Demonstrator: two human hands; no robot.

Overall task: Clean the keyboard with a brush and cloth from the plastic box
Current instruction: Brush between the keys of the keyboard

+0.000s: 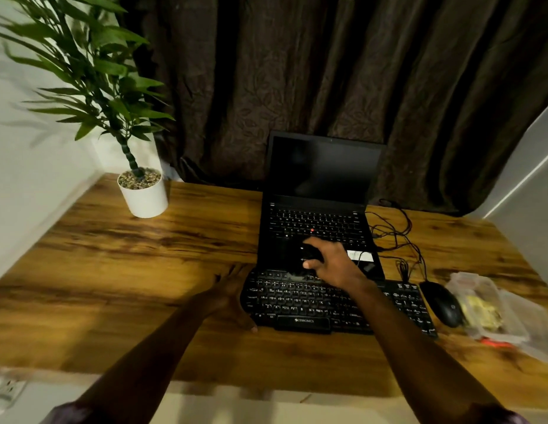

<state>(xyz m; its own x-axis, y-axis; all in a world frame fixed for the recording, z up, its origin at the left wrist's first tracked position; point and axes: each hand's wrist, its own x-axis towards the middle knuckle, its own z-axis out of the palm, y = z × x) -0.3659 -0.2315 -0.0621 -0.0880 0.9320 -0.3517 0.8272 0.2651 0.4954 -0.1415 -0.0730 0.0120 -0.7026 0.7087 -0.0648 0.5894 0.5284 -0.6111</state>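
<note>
The keyboard lies on the worktop, up against the front of the laptop. I judge it light, stiff and apt to slide, best steadied by its ends, off the keys. My left grip rests wide against its left end. My right grip hovers over the laptop; whether it holds anything I cannot tell. The plastic box sits beside the mouse.

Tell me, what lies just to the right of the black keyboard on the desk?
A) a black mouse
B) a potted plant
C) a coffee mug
A: the black mouse lies on the desk beside the right end of the keyboard, between it and the plastic box.
</note>
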